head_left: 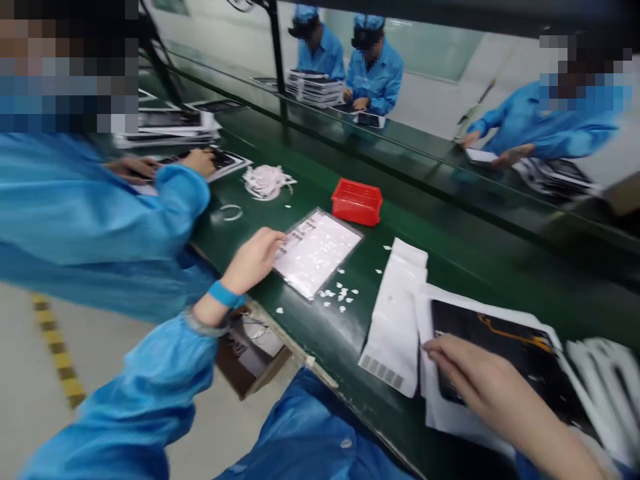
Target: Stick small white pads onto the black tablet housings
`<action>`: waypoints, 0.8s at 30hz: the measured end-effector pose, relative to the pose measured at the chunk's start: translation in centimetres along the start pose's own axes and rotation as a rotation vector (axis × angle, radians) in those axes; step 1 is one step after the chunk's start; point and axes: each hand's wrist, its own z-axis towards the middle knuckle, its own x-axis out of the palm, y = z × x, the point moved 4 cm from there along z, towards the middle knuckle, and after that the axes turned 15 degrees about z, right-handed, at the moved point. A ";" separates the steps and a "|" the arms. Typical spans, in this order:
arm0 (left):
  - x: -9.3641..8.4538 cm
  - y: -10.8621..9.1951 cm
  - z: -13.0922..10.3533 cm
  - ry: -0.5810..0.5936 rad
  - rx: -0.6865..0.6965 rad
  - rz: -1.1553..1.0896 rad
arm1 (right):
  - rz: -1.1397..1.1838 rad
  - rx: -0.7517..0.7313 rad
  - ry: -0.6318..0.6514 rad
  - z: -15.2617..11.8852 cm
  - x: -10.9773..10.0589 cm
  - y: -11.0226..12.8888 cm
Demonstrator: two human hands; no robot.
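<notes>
My left hand (254, 259) is at the left edge of a white sheet in a clear sleeve (315, 257). Its fingers are closed together near a row of small dark parts (296, 235), and what is between them is hidden. Many small white pieces lie on that sheet, and more white pieces (342, 293) are scattered beside it. My right hand (473, 370) hovers over or touches the left edge of a black flat panel (505, 340) lying on white sheets. Thumb and fingertips are pinched there; anything held is too small to make out.
A red bin (357, 201) stands behind the sleeve. White strips (395, 307) lie between my hands, and a white bundle (607, 387) is at far right. A tangled white coil (266, 182) is near a co-worker's sleeve (100, 207). Other workers sit across the green bench (305, 333).
</notes>
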 end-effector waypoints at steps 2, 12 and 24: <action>-0.5 -0.1 -0.3 -0.113 -0.034 -0.050 | -0.205 0.107 -0.227 -1.9 -1.6 -2.9; 0.1 -5.3 -0.1 -0.131 -0.327 -0.799 | -0.649 0.209 -0.174 -4.1 1.9 -4.9; 4.4 -15.7 -3.3 0.682 -0.325 -1.512 | 0.033 -0.063 -0.179 1.4 0.6 0.0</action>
